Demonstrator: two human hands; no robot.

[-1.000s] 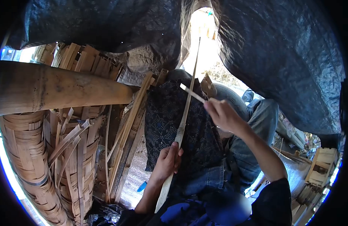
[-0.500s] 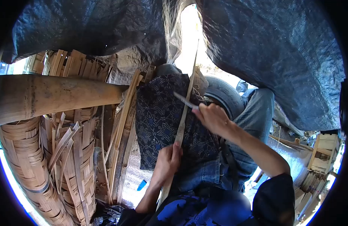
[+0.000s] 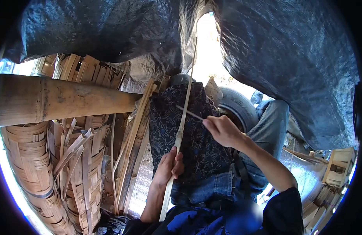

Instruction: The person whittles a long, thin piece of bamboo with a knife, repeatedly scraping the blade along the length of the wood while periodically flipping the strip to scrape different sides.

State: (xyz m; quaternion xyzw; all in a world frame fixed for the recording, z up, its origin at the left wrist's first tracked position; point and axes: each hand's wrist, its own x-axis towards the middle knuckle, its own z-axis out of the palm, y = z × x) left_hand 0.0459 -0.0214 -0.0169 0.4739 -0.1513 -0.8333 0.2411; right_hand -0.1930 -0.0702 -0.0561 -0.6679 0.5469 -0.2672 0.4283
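Observation:
A long, thin bamboo strip [image 3: 182, 127] runs from my lap up toward the bright gap, over a dark patterned cloth [image 3: 165, 125] spread on my leg. My left hand [image 3: 169, 166] is closed around the strip's lower part. In my right hand [image 3: 223, 131] is a knife [image 3: 194, 114], its handle hidden by my fingers. The narrow blade points left and crosses the strip, apparently touching it; whether it lies over or under is hard to make out.
A thick bamboo pole [image 3: 79, 100] juts in from the left, above woven bamboo baskets [image 3: 28, 156]. Split bamboo pieces [image 3: 130, 145] lean beside my leg. A tyre [image 3: 239, 103] stands ahead, under a dark tarp [image 3: 290, 58]. Wooden slats [image 3: 339, 166] are at the right.
The strip's far end has swung left. My right hand has moved slightly right and down with the knife, whose blade now lies lower across the strip. The camera view has shifted a little.

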